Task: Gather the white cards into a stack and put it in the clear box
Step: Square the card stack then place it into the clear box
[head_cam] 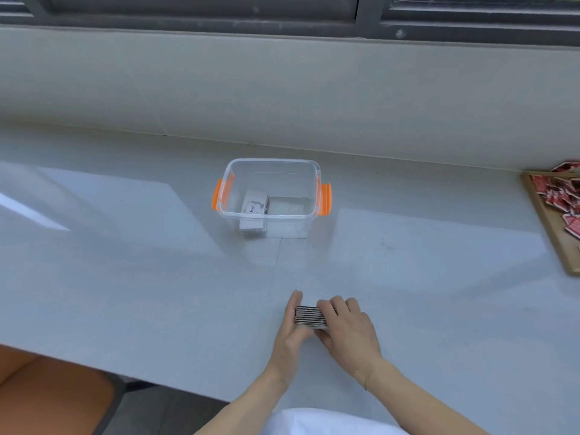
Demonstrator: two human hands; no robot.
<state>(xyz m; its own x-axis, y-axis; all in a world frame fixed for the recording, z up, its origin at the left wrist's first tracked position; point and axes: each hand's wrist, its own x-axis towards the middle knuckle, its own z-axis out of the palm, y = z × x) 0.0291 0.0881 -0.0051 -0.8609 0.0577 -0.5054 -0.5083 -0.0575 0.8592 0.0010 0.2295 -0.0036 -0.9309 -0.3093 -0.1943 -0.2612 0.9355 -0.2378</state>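
A stack of cards point(309, 316) stands on its edge on the white table, near the front, with its striped side edges facing up. My left hand point(290, 332) presses against the stack's left end, and my right hand point(348, 328) wraps over its right end and top. Both hands hold the stack between them. Farther back at the table's middle stands the clear box point(273, 164) with orange side latches, its lid off. One stack of white cards point(254, 207) lies inside it at the left, the top card showing a printed word.
A wooden tray point(546, 221) with several red-and-white packets sits at the right edge of the table. An orange chair seat point(53, 394) shows at the lower left, below the table's front edge. A wall and window frame run along the back.
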